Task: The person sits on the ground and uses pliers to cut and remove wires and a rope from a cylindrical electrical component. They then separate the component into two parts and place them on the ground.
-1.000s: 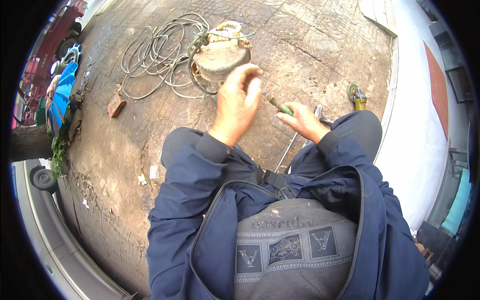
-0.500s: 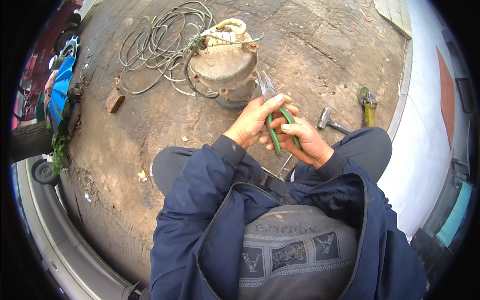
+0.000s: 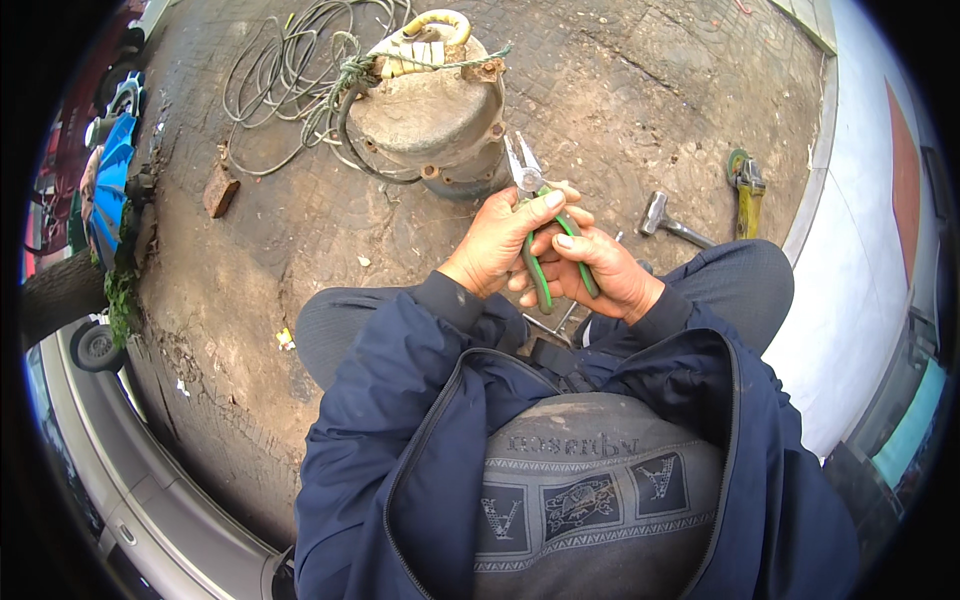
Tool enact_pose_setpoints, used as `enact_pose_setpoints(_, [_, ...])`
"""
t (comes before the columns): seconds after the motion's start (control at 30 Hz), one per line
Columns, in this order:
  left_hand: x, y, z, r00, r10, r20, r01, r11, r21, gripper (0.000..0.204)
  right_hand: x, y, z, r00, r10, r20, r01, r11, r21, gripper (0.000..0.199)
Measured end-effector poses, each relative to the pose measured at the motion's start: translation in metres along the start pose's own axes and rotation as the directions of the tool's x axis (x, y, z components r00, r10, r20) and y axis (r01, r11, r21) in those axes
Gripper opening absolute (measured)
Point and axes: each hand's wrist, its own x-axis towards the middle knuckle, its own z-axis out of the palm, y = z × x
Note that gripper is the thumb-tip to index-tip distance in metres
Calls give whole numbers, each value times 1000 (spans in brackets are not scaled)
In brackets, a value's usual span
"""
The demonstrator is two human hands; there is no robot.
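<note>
Both of my hands hold a pair of green-handled pliers (image 3: 541,222) just above my knees. My left hand (image 3: 500,245) wraps the left handle and my right hand (image 3: 600,270) grips the right one. The metal jaws point up and away from me, slightly apart, close to a rusty round pump motor (image 3: 432,110) that stands on the paved ground. A grey cable coil (image 3: 290,75) and a green cord are attached to the motor's top.
A hammer (image 3: 668,222) and a green-and-yellow angle grinder (image 3: 745,185) lie on the paving to my right. A brick piece (image 3: 220,190) lies to the left. Vehicle wheels (image 3: 95,345) and a blue object (image 3: 108,195) line the left edge. A pale kerb (image 3: 850,250) runs along the right.
My left hand drew back from the motor and joined my right hand on the pliers. The pliers have risen, jaws now pointing toward the motor. My view has shifted closer to the motor.
</note>
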Motion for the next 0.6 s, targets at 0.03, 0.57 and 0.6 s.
enact_pose_setpoints(0.03, [-1, 0, -1, 1000, -1, -13, 0, 1000, -19, 48, 0, -1, 1, 1000, 4, 5, -4, 1000, 1, 38])
enact_pose_setpoints(0.57, [-2, 31, -20, 981, -165, -106, 171, 984, 46, 49, 26, 21, 18, 997, -30, 66, 12, 964, 265, 36])
enact_pose_setpoints(0.6, [-1, 31, -22, 979, -180, -101, 187, 980, 68, 49, 28, 24, 16, 998, -47, 34, 36, 964, 265, 34])
